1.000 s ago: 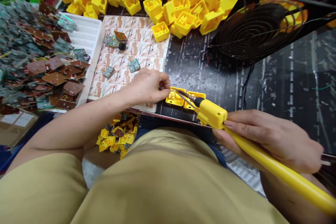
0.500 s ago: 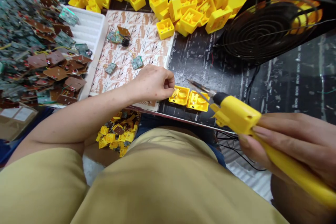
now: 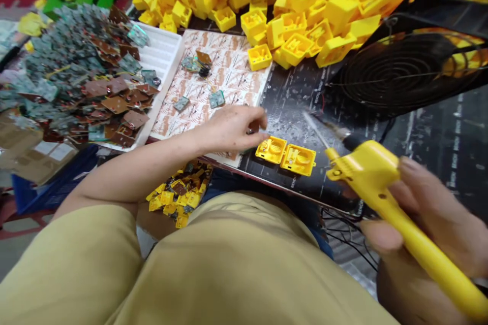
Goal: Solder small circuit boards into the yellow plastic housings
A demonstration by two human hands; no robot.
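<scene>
At 9 o'clock of my left hand a heap of circuit boards (image 3: 76, 76) spills over a white tray (image 3: 166, 52). Next to it, a patterned sheet (image 3: 232, 67) carries a few loose boards.

My left hand (image 3: 229, 132) rests on the sheet's near edge. Its fingertips (image 3: 259, 126) are drawn together just beside the left one of two yellow shells (image 3: 285, 153). The shells sit side by side, open side up, on the black mat (image 3: 290, 101) near the worktop's front edge. That spot is blurred, so I cannot tell whether this grip pinches anything.

At 3 o'clock of the shells my right hand (image 3: 430, 213) is clenched round the soldering iron (image 3: 377, 183). Its thin tip points to 10 o'clock and hangs clear of both shells. A black fan (image 3: 400, 71) stands at 1 o'clock.

To work well here, I judge I should steady the left shell with my fingertips well back from the hot tip. The iron should come in at a shallow angle and touch only metal, never the plastic wall, which would likely melt.
</scene>
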